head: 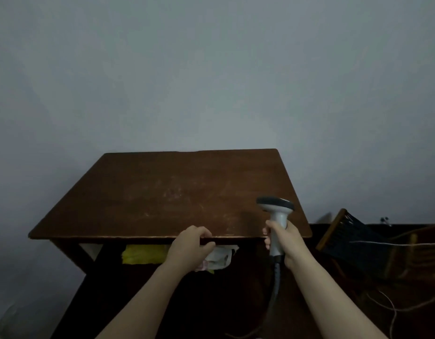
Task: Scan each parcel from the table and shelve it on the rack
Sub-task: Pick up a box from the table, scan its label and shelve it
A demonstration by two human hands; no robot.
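Parcels show in the head view only below the front edge of the worktop [162, 192]: a yellow parcel [143, 256] and, right of it, a crumpled white parcel [221, 258] with print, both partly hidden. No rack is in view, so scanning and shelving both seem still to be done. The left grip [190, 248] curls at the worktop's edge just over the white parcel, and whether it holds anything cannot be told, while the right grip [284, 241] is wrapped round the handle of the scanner [276, 209], its head upright over the near right corner.
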